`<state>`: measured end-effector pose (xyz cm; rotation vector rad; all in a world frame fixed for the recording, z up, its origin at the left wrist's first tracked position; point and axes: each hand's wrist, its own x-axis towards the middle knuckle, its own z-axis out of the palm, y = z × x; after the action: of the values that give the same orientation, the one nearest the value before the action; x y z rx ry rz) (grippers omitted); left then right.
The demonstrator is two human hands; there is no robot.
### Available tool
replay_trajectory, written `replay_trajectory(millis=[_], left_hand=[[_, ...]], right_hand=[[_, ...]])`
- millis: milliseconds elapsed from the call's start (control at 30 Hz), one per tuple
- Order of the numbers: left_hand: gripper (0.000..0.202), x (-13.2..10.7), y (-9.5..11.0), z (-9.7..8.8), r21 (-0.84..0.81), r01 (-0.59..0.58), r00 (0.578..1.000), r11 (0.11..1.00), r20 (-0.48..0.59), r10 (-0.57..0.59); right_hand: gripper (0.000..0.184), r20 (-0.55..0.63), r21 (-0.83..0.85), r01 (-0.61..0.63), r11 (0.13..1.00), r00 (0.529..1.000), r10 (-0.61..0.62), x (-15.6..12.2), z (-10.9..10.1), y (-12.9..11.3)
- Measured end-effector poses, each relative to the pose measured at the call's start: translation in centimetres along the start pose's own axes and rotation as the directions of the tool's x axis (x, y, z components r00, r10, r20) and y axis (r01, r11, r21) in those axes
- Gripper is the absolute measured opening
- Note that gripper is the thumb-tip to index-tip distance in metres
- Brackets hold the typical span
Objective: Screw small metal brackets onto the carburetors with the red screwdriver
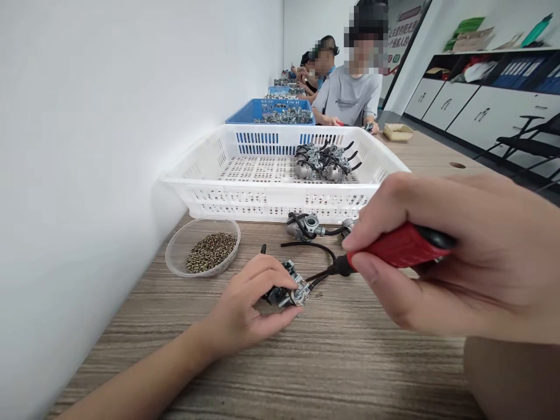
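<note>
My left hand (258, 297) grips a small metal carburetor (298, 295) on the table, thumb and fingers around its sides. A black hose curves away behind it. In my right hand (455, 262) is a screwdriver with a red and black handle (394, 248), held level and pointing left. Its dark shaft reaches the carburetor's upper right side; the exact contact of the tip is too small to tell. A small brass-coloured screw (319, 295) lies just right of the carburetor. To the left, a round clear tub (172, 256) contains many small brass-coloured screws (212, 252).
A white perforated crate (227, 195) with several carburetors (326, 160) stands ahead. Another carburetor (301, 226) sits before it, with one partly behind my right hand. Beyond are a blue crate (245, 111), a co-worker (350, 93) and a small tray (398, 133). A white wall (87, 146) borders the left.
</note>
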<state>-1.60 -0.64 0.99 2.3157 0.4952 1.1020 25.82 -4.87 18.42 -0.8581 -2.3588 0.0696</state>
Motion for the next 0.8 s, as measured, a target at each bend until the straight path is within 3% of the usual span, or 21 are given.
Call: replay_trajectory(millis=[100,467,800], left_hand=[[0.035,0.0,-0.2,0.0,0.002,0.043,0.999,0.999,0.009,-0.043],[0.028,0.4,0.3,-0.1,-0.007,0.019,1.000,1.000,0.018,-0.019],[0.028,0.5,0.3,0.0,-0.009,0.020,1.000,1.000,0.014,-0.020]], right_hand=[[0.012,0.004,0.012,0.008,1.000,1.000,-0.008,0.2,0.4,0.7],[0.009,0.030,0.135,0.011,0.991,0.999,-0.015,0.0,1.0,1.0],[0.009,0.073,0.146,0.017,0.989,0.997,-0.028,0.0,1.2,1.4]])
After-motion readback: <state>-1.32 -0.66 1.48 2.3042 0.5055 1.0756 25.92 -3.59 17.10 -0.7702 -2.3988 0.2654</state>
